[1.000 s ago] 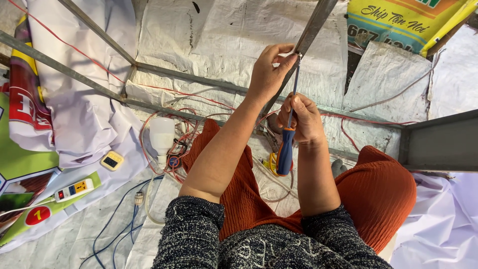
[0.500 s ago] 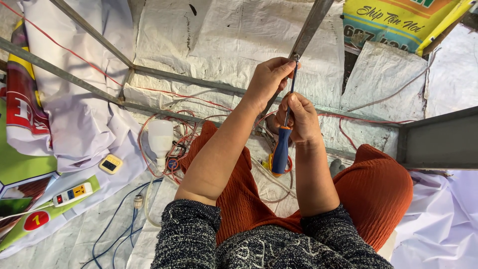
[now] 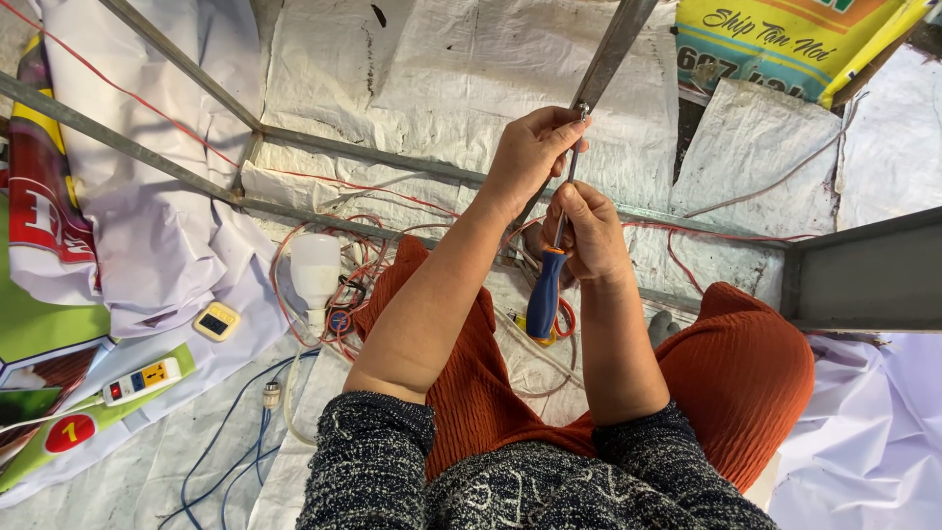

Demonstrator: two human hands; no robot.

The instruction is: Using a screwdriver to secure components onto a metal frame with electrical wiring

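My right hand (image 3: 587,234) grips a screwdriver (image 3: 546,294) with a blue handle and orange end; its shaft points up to a small screw on a slanted grey metal bar (image 3: 616,44). My left hand (image 3: 531,152) is raised beside the shaft, its fingertips pinching the screw where the tip meets the bar. I sit on the floor in rust-orange trousers (image 3: 746,378) and dark knit sleeves. Red wires (image 3: 339,285) lie tangled below my forearms.
A grey metal frame (image 3: 177,177) crosses the white woven sheeting, and a metal channel (image 3: 868,275) juts in from the right. A white bulb (image 3: 316,270), a small yellow meter (image 3: 217,320), a white power strip (image 3: 143,381) and blue cables (image 3: 231,451) lie left.
Both hands have risen slightly along the slanted bar, the screwdriver with them. The view has shifted a little; nothing was let go.
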